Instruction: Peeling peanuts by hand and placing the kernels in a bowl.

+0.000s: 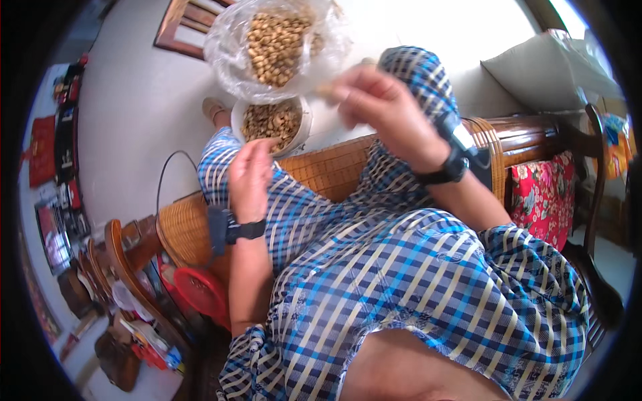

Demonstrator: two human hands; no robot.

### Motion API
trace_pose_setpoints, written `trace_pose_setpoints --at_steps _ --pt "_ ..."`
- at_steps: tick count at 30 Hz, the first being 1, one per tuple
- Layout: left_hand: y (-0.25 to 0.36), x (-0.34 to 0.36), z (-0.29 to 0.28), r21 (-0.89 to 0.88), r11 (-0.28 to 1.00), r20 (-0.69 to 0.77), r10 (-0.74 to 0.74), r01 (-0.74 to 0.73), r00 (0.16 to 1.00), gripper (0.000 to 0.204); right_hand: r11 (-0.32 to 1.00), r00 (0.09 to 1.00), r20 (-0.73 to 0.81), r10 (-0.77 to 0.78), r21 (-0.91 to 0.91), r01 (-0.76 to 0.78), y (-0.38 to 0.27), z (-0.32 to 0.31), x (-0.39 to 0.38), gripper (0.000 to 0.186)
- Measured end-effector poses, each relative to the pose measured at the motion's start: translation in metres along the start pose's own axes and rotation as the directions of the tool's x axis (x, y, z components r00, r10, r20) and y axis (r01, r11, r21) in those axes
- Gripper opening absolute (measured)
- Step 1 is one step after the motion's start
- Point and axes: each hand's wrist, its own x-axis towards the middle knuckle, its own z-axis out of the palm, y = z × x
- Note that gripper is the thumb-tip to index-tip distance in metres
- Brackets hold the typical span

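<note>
My right hand (pixel 374 100) is raised at the right of the plastic bag, its fingertips pinched on a small tan piece, blurred, perhaps a nut. The clear bag (pixel 224 57) holds a pile of tan, nut-like pieces (pixel 274 43). Below it sits a white bucket (pixel 303 127) with mottled broken shells or bits (pixel 271 120). My left hand (pixel 249 174) is over my left leg, just below the bucket, with fingers curled together; whatever they may hold is too small to make out. Both wrists wear black straps with devices.
I sit on a wooden bench (pixel 321 170) with a woven mat. A red floral cushion (pixel 538 200) lies at right, a red plastic basin (pixel 200 291) at lower left. A wooden stool (pixel 177 30) stands beyond the bag; cluttered furniture (pixel 50 154) lines the far left.
</note>
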Motion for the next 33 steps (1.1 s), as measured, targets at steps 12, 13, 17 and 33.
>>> trace_pose_setpoints --at_steps 12,13,17,33 --pt "-0.043 -0.023 0.009 -0.123 0.984 0.064 -0.121 0.129 0.991 0.015 0.981 0.98 0.049 0.194 0.019 -0.195 0.105 0.058 -0.033 0.027" --pt "-0.043 -0.022 0.008 -0.188 0.969 0.094 -0.142 0.158 0.985 0.013 0.98 0.976 0.089 0.199 -0.041 -0.196 0.103 0.058 -0.031 0.028" --pt "-0.056 -0.021 0.002 -0.323 0.902 0.187 -0.235 0.286 0.954 0.015 0.959 0.938 0.218 0.27 -0.145 -0.242 0.096 0.05 -0.028 0.029" --pt "-0.088 -0.022 0.032 -0.283 0.957 -0.097 -0.097 0.066 0.991 0.014 0.962 0.961 -0.054 0.272 0.058 -0.268 0.132 0.066 -0.036 0.023"
